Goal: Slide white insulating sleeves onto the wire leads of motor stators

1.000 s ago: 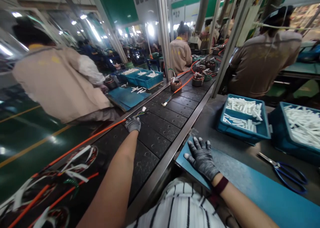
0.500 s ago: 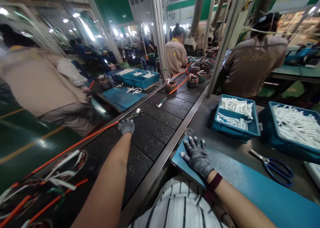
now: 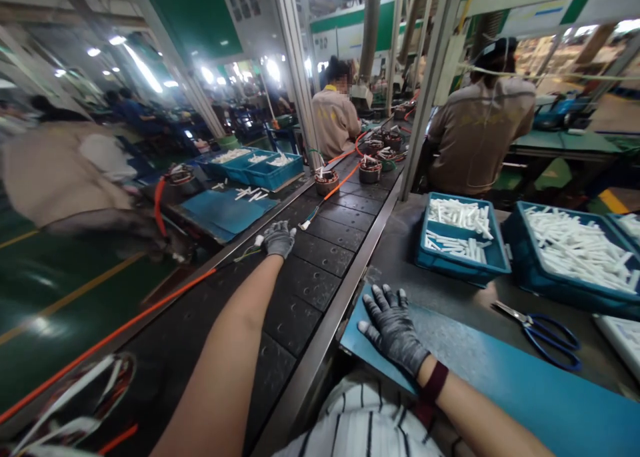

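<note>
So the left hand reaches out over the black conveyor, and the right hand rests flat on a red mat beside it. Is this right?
Not quite: the mat under the right hand is blue, not red, as the head view shows. The left hand does reach out over the black conveyor.

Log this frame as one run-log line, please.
left hand: stretched out over conveyor belt, by orange cable end | right hand: flat on blue mat | scissors right of it

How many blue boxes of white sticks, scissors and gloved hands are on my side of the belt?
Blue boxes of white sticks: 2
Scissors: 1
Gloved hands, left hand and right hand: 2
Total: 5
</note>
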